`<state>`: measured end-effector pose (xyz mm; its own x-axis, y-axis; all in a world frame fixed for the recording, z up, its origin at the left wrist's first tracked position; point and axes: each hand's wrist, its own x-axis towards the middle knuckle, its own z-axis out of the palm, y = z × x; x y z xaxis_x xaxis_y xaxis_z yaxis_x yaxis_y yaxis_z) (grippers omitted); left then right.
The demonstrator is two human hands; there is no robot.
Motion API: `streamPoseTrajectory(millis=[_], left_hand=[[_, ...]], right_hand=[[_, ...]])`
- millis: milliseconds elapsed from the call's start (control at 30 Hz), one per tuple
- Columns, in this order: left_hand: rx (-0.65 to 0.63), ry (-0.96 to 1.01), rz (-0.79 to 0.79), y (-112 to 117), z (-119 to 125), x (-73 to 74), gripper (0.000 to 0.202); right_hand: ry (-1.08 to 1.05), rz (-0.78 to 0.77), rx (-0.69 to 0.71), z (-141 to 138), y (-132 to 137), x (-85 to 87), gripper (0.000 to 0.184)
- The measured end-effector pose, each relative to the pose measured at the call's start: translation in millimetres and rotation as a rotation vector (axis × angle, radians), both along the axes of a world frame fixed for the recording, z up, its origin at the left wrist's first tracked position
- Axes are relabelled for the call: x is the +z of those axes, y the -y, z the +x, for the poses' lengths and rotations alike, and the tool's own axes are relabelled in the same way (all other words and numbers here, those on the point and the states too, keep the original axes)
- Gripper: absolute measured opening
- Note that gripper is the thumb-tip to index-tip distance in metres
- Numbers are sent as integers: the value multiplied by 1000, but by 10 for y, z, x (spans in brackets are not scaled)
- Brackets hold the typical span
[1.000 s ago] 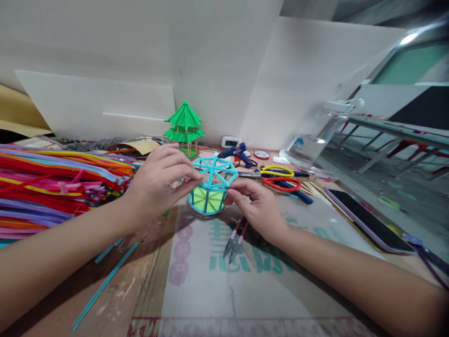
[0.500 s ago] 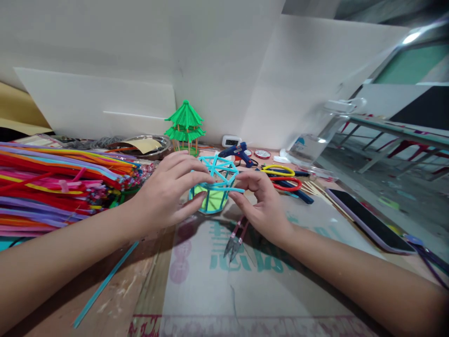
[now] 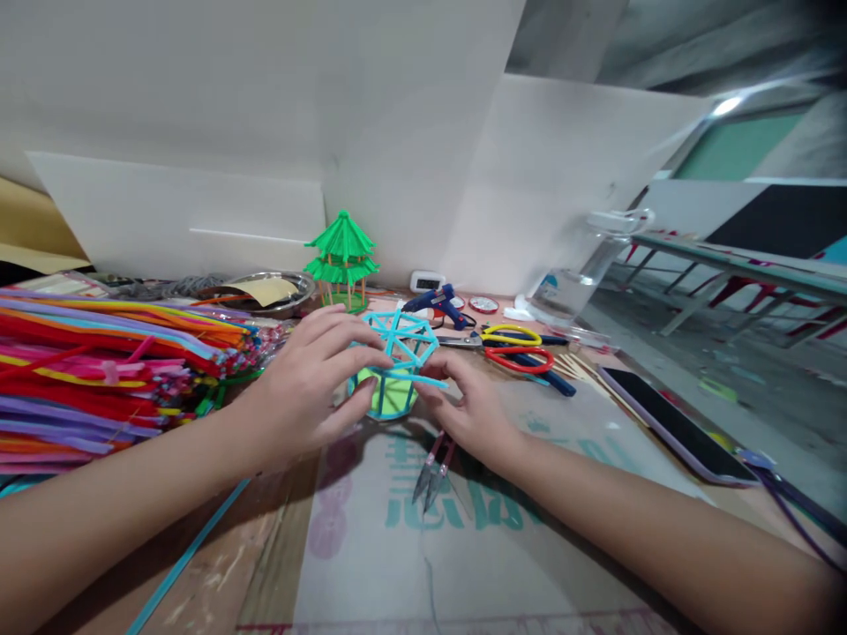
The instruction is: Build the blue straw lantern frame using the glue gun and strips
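Light-blue octagonal openwork frame point(image 3: 400, 363), yellow-green base point(image 3: 392, 404): was upright between both hands, apparently for steadying. Left hand point(image 3: 316, 375): thumb and fingers were parted. Right hand point(image 3: 474, 411): curled at slim light-blue strip point(image 3: 431, 382); pinch could not be told.

Matt, fuzzy blue frame point(image 3: 393, 335); to its left, fuzzy, matt stems point(image 3: 99, 362); to its right, a phone point(image 3: 675, 423) with a smooth, glossy screen and a shiny, clear plastic bottle point(image 3: 562, 291).

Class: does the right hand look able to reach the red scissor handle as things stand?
Probably yes: nothing seems to block the way between the right hand and red scissor handle, though that hand is at the blue strip.
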<state>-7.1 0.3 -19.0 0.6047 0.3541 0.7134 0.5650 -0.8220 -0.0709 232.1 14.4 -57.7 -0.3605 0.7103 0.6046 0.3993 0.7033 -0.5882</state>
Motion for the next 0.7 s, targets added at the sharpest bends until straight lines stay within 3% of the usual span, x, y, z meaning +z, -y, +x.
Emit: streamPoseTrajectory(millis=[133,300,700], left_hand=[[3,-9,42,-4,-29,65,22],[33,20,41,-3,-99,214,6],[96,-88,52,45,-139,322,31]], right_hand=[[77,38,-34,5,-48,-27,14],[129,95,-44,7,-62,-37,21],[170,170,-21,28,-102,-88,18]])
